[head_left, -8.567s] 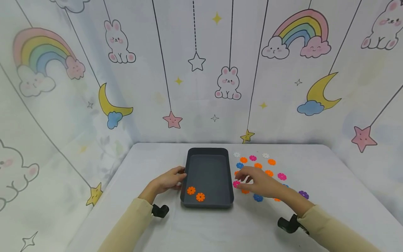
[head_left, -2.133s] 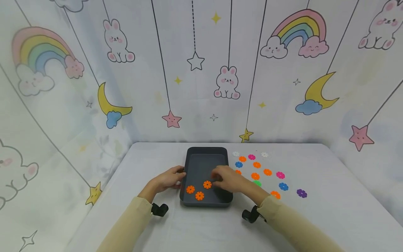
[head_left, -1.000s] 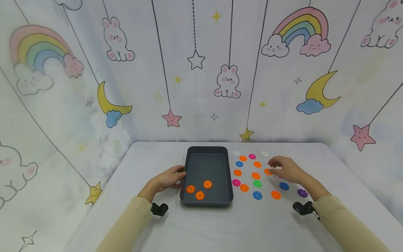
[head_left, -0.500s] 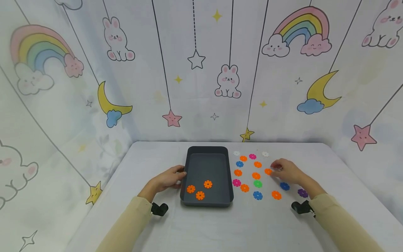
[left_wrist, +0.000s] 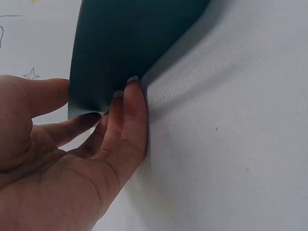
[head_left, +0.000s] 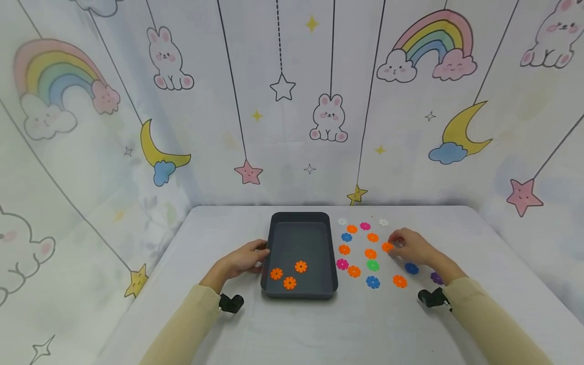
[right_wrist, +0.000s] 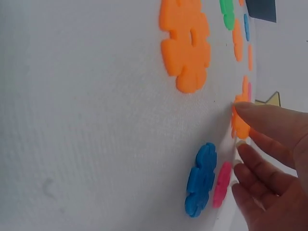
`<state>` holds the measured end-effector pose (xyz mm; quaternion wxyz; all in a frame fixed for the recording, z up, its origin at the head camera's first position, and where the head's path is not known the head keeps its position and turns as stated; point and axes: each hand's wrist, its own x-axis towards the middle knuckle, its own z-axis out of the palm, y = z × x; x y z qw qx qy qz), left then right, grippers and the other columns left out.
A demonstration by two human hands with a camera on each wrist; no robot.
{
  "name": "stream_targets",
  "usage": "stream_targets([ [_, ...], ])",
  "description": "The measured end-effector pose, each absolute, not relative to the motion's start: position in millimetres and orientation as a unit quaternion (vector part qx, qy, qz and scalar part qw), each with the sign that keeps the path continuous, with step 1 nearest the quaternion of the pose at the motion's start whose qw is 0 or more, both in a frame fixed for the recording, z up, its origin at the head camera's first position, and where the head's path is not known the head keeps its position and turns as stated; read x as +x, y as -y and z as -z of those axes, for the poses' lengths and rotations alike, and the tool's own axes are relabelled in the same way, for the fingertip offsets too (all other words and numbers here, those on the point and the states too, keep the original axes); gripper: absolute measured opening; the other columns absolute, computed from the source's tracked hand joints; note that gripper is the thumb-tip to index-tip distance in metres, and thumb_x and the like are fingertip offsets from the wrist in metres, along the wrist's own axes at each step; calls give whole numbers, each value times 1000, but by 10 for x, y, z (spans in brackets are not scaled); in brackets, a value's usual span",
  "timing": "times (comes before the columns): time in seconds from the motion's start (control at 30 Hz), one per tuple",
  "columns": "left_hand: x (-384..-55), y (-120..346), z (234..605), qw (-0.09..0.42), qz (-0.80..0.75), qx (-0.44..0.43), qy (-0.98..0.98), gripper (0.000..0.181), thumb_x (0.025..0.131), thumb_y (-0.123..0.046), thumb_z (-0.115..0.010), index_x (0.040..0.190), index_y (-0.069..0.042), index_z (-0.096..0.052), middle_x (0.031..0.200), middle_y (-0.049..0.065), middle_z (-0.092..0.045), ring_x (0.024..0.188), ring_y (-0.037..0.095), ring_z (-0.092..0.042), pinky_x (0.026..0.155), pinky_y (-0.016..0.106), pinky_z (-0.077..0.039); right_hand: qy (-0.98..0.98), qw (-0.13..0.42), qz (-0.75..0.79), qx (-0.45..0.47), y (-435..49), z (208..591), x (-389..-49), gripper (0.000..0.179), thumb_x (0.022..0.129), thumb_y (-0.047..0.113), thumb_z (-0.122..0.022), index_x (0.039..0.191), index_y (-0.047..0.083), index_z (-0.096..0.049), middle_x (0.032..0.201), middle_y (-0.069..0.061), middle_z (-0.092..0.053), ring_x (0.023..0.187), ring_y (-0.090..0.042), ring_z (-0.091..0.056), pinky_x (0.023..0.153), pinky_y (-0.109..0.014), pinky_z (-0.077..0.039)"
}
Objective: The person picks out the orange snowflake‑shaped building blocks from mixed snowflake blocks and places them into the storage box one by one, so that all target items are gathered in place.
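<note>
My left hand [head_left: 242, 258] holds the left side of a dark grey tray [head_left: 298, 241], thumb at the rim and fingers against the outer wall [left_wrist: 110, 57]. Three orange flower-shaped plastic discs lie toward the tray's near end, one of them a disc [head_left: 300, 266] near its middle. Right of the tray, my right hand [head_left: 412, 247] pinches another orange disc [head_left: 387, 247] between thumb and index finger. The right wrist view shows that disc [right_wrist: 242, 127] at the thumb tip, with the other fingers loosely bent below it.
Several loose discs lie around the right hand: a green disc [head_left: 373, 265], a blue disc [head_left: 411, 268], an orange disc [head_left: 399, 281] and a purple disc [head_left: 436, 278]. White discs and a pink disc [head_left: 365, 226] lie farther back. A patterned cloth wall [head_left: 210, 152] stands behind the table.
A third orange disc was put in the tray. My right hand has since gone from the tray to the right and taken hold of another orange disc. The left hand stays at the tray.
</note>
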<state>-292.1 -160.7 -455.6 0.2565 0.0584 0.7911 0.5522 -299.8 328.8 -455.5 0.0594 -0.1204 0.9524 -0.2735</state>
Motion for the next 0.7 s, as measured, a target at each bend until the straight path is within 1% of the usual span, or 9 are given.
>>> stream_targets([
  [0.1,-2919,1605,4549,258,-552,59,-791,49,110,-19,-47,155,-1,-37,152,22,-46,130,35,-55,100,48,-55,-952,49,276,-123,-3272,4550,-2996,23,94,13,-73,113,2,-66,111,-14,-66,105,-34,-58,97,-56,-53],
  [0.17,-2921,1606,4547,257,-552,59,-791,50,110,-19,-47,155,-1,-37,152,22,-46,130,34,-55,99,48,-55,-951,41,280,-127,-3266,4539,-2991,18,94,10,-70,111,3,-67,107,-11,-67,102,-31,-59,94,-53,-55],
  [0.33,-2927,1611,4562,254,-551,59,-793,50,110,-19,-47,155,-1,-36,152,22,-47,129,34,-55,100,48,-55,-948,31,286,-135,-3268,4499,-2973,12,96,7,-67,108,3,-68,102,-8,-67,92,-25,-59,79,-36,-59],
  [0.4,-2926,1612,4554,254,-551,60,-793,49,110,-19,-47,155,-1,-37,150,21,-48,128,33,-56,100,47,-55,-947,30,288,-138,-3269,4483,-2967,12,97,7,-67,108,3,-69,102,-9,-68,91,-25,-60,75,-33,-59],
  [0.47,-2926,1613,4551,255,-550,59,-793,49,110,-19,-47,155,-2,-38,150,21,-49,127,32,-57,99,47,-55,-947,28,288,-139,-3258,4468,-2957,13,97,9,-68,109,3,-69,103,-9,-68,93,-26,-61,76,-36,-60],
  [0.53,-2922,1616,4549,256,-550,59,-793,49,110,-20,-47,154,-2,-38,149,21,-50,125,31,-57,98,46,-56,-948,22,285,-140,-3235,4456,-2947,13,97,10,-69,109,4,-70,103,-8,-69,96,-28,-62,82,-41,-61],
  [0.63,-2920,1617,4551,256,-550,58,-793,50,110,-20,-48,155,-1,-38,149,21,-49,124,30,-58,98,46,-56,-947,10,283,-153,-3165,4417,-2919,14,97,12,-70,109,5,-71,102,-5,-70,101,-29,-63,92,-52,-57],
  [0.7,-2916,1617,4548,253,-550,57,-793,50,109,-20,-48,154,-1,-38,148,20,-50,123,29,-59,97,46,-56,-945,-2,283,-163,-3095,4388,-2900,14,96,11,-71,109,5,-71,100,-4,-71,101,-29,-64,96,-57,-54],
])
